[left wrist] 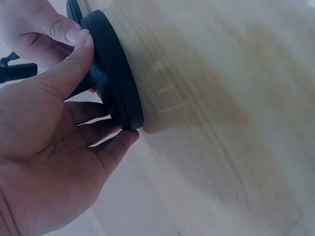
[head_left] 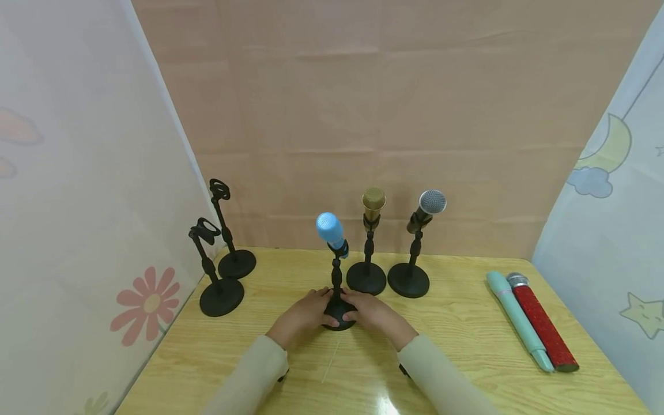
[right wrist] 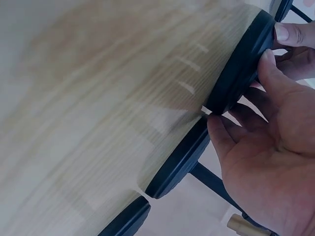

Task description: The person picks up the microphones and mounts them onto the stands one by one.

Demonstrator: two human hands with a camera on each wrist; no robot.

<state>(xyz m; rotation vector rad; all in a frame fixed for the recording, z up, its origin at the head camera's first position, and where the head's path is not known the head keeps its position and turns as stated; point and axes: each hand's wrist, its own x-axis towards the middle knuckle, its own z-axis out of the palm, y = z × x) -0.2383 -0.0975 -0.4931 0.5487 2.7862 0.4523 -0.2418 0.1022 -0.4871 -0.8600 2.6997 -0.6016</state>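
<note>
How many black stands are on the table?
5: front-left stand; back-left stand; middle stand, between left hand and right hand; fourth stand, under gold microphone; rightmost stand, under silver-headed microphone.

Tabletop booth (head_left: 586, 242), plain brown backdrop (head_left: 384, 115), cartoon-printed side panels (head_left: 104, 150), wood-grain table (head_left: 461, 305).

Forearms (head_left: 254, 369) angled inward; left hand (head_left: 306, 311), right hand (head_left: 372, 311) side by side, fingers (left wrist: 118, 148) curled.
</note>
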